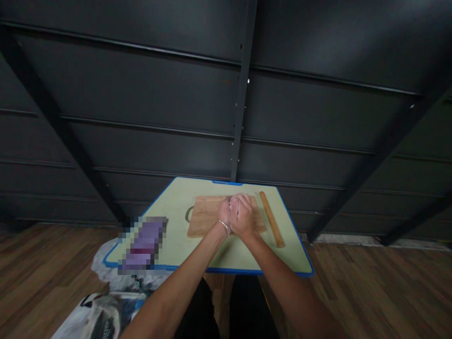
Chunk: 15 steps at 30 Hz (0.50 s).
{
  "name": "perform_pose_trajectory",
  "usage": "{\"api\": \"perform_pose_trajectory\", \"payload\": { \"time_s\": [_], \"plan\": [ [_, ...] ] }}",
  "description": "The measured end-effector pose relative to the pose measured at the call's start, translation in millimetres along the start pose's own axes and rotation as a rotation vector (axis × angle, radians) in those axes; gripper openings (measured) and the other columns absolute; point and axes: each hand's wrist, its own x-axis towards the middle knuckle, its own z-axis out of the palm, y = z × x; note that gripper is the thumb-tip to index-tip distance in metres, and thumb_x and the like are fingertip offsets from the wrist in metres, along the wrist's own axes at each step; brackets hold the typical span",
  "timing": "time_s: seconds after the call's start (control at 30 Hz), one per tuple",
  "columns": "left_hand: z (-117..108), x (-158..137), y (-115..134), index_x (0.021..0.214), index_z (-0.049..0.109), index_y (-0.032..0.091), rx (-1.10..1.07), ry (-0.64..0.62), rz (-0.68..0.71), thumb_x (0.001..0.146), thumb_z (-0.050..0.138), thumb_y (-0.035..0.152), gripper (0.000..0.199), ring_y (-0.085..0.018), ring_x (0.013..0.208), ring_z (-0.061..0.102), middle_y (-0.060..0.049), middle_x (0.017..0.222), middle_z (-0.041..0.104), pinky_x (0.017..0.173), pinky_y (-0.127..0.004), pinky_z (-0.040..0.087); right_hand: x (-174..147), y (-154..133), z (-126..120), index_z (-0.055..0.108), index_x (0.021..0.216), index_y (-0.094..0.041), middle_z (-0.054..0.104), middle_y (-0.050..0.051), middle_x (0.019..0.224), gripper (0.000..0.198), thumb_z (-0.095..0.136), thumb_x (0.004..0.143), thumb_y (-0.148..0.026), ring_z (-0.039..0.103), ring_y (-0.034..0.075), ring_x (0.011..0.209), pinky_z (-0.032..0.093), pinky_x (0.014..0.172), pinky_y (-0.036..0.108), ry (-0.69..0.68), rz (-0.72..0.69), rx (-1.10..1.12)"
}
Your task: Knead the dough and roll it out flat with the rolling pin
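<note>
My left hand (224, 212), with a bracelet at its wrist, and my right hand (243, 213) are pressed together, fingers closed around each other. Whatever lies between the palms, if anything, is hidden. Both hands are over the wooden cutting board (205, 216); whether they touch it I cannot tell. A metal ring handle (188, 214) sits at the board's left end. To the right of the board, a wooden rolling pin (271, 219) lies lengthwise on the table.
The small pale table (173, 249) has a blue rim. On its left lies a purple, blurred-out item (144, 242). Plastic bags (106, 310) are on the floor at lower left. A dark panelled metal wall (176, 103) rises behind the table.
</note>
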Motion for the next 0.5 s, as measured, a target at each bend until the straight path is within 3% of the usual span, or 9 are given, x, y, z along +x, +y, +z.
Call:
{"api": "perform_pose_trajectory", "payload": {
  "time_s": [0.17, 0.33, 0.5],
  "plan": [
    [-4.4, -3.8, 5.1, 0.063, 0.057, 0.019, -0.068, -0.019, -0.029, 0.078, 0.067, 0.035, 0.024, -0.014, 0.057, 0.057, 0.001, 0.061, 0.060, 0.068, -0.028, 0.051, 6.5, 18.5, 15.0, 0.058, 0.073, -0.022, 0.063, 0.005, 0.076, 0.034, 0.039, 0.101, -0.026, 0.058, 0.019, 0.076, 0.047, 0.076, 0.032, -0.062, 0.180, 0.099],
    [-6.6, 6.9, 27.0, 0.069, 0.063, 0.016, -0.163, -0.038, -0.068, 0.080, 0.066, 0.042, 0.029, -0.018, 0.060, 0.065, -0.003, 0.065, 0.066, 0.073, -0.033, 0.055, 17.9, 32.7, 14.4, 0.067, 0.091, -0.020, 0.073, 0.008, 0.094, 0.031, 0.040, 0.101, -0.030, 0.067, 0.020, 0.089, 0.052, 0.086, 0.032, -0.067, 0.215, 0.334],
    [-14.6, 21.6, 27.8, 0.066, 0.060, 0.018, -0.105, 0.077, 0.030, 0.082, 0.063, 0.049, 0.035, -0.015, 0.053, 0.059, 0.000, 0.061, 0.063, 0.068, -0.030, 0.053, 8.6, 44.0, 16.5, 0.071, 0.101, -0.021, 0.075, 0.008, 0.105, 0.030, 0.042, 0.096, -0.025, 0.069, 0.021, 0.100, 0.052, 0.096, 0.036, -0.117, 0.199, 0.428]
  ]
}}
